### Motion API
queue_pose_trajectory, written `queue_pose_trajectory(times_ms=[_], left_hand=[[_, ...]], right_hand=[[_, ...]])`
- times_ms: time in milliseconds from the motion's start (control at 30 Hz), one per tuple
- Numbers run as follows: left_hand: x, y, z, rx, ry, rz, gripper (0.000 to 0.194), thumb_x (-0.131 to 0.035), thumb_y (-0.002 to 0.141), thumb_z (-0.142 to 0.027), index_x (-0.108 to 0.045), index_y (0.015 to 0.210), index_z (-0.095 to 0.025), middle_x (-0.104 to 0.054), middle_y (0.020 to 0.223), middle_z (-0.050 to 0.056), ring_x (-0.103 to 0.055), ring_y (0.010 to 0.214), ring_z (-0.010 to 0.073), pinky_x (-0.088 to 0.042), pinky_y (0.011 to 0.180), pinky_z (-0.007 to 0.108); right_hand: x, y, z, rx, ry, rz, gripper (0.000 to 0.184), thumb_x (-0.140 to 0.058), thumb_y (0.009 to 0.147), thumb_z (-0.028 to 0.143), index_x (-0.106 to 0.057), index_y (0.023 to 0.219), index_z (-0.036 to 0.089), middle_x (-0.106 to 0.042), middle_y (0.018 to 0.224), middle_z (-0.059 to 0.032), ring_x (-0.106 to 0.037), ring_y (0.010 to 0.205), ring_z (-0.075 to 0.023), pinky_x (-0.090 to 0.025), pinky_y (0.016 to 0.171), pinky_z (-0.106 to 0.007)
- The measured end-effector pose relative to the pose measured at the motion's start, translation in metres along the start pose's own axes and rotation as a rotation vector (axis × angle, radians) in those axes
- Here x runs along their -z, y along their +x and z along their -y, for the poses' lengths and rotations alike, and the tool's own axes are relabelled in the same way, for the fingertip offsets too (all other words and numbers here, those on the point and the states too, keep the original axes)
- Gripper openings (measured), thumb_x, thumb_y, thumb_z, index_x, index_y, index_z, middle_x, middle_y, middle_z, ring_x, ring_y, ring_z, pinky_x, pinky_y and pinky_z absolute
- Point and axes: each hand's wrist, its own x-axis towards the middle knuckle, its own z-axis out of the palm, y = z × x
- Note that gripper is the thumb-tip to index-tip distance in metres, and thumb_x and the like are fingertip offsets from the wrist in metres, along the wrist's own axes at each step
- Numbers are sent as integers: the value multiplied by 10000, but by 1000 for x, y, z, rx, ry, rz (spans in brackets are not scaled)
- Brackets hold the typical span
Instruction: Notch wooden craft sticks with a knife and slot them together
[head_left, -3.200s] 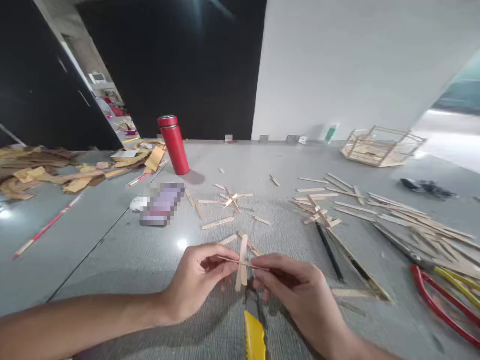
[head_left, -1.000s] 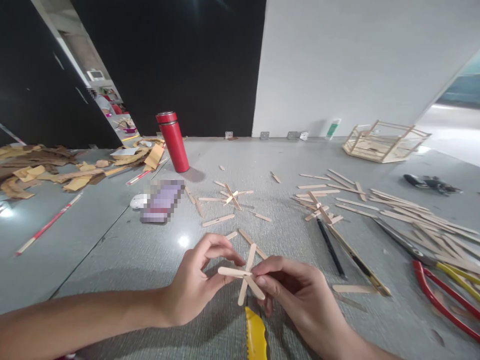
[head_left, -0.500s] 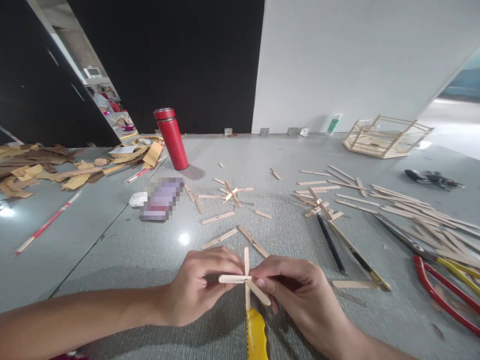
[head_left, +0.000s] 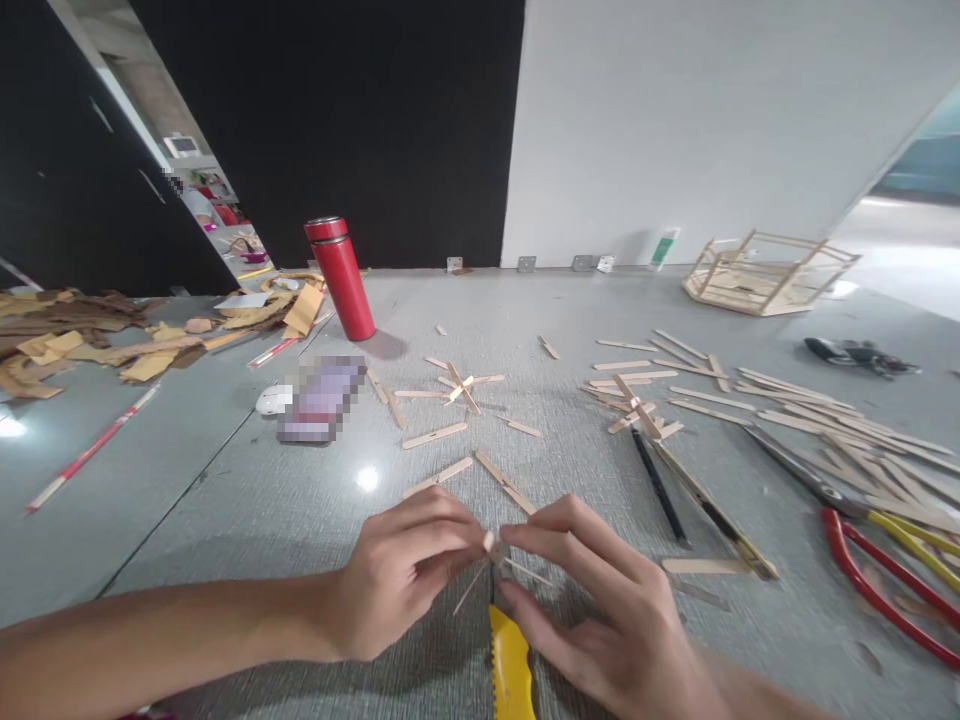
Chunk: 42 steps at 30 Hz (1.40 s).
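Observation:
My left hand (head_left: 416, 570) pinches a small joined piece of craft sticks (head_left: 490, 543) between thumb and fingers, low in the middle of the view. The piece is turned so that its thin sticks show almost edge-on, and part of it is hidden by the fingertips. My right hand (head_left: 600, 600) is close on its right side, thumb and fingers spread apart around one stick; I see no firm grip there. Directly below the hands lies a yellow-handled cutter (head_left: 511, 665), its upper end partly behind the right thumb.
Loose craft sticks (head_left: 435, 435) and a star-shaped stick piece (head_left: 463, 388) lie ahead. To the right are a black pen (head_left: 660, 488), a box cutter (head_left: 712, 505), scissors (head_left: 806, 478) and a stick frame (head_left: 772, 280). A red flask (head_left: 345, 285) and phone (head_left: 322, 400) stand left.
The stick piece has turned from facing me to nearly edge-on. My right hand's fingers have let go and spread apart, while my left hand keeps its pinch.

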Motion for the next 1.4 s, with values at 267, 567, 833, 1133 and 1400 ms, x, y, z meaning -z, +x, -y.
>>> queue_pose_trajectory(times_ms=[267,567,833,1133,1400], left_hand=[[2,-8,3,9,-22,28,297,-632,945,-36,-673,1181,-211,-695,1005,70,-660,941,202,-560,852,353],[11,13,-1,411,-261,186,269,-583,1029,-342,-676,1225,-183,-712,999,84,-672,939,206,-542,856,323],[12,16,3,439,-418,244,99,-739,910,-254,-721,969,-177,-701,986,65,-648,951,192,-497,895,320],[8,15,7,524,-495,269,94,-766,884,-229,-759,879,-136,-700,877,62,-635,842,164,-474,783,271],[10,13,7,571,-526,302,119,-760,872,-232,-767,938,-132,-714,874,76,-653,798,168,-479,727,264]], right_hand=[[-5,-4,-4,57,15,37,300,-602,954,14,-667,1202,171,-723,1014,-97,-694,862,-173,-609,732,-298],[4,-4,-7,20,180,160,350,-529,977,-9,-637,1237,199,-681,1043,-81,-680,945,-162,-588,824,-288],[-4,-5,-14,6,216,118,269,-513,1003,10,-617,1143,216,-633,1059,-68,-651,943,-151,-548,813,-271],[-3,0,-15,-76,261,148,248,-470,999,20,-595,1032,232,-632,1014,-35,-642,913,-139,-531,797,-270],[-1,6,-8,-246,298,259,166,-534,1039,179,-674,960,222,-688,872,-19,-633,785,-149,-513,736,-298]])
